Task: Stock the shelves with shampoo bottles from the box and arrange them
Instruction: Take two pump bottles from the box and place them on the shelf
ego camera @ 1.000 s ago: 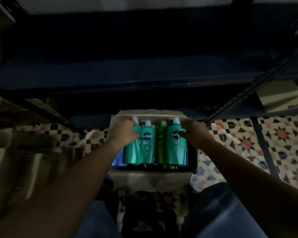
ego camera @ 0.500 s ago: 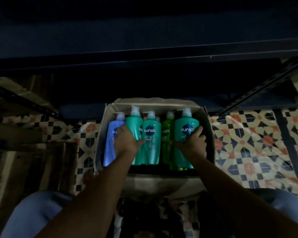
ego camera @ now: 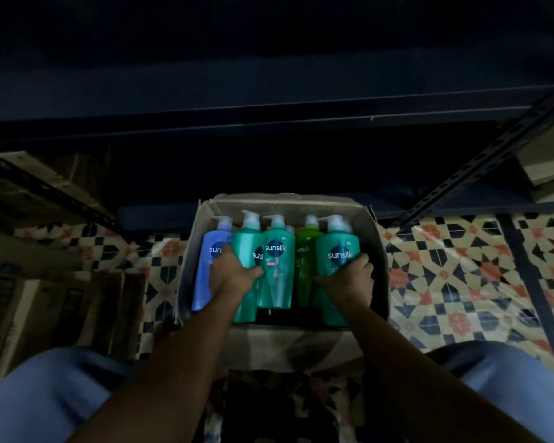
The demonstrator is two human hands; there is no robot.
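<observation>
While the teal plastic pump bottles [ego camera: 277, 266] stand in the open cardboard box [ego camera: 373, 251], the left hand [ego camera: 234, 273] grips one and the right hand [ego camera: 349, 281] grips another. Lifted together, they may catch neighbours – the packing is tight. I count three teal, one blue bottle [ego camera: 210, 270], one green bottle [ego camera: 303, 266]; perhaps more hide behind.

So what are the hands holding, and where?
Left hand grips a teal bottle mid-body; right hand grips another teal bottle mid-body.

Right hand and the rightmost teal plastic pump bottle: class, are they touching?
Touching. Head view shows the right hand wrapped around the rightmost teal plastic pump bottle.
</observation>
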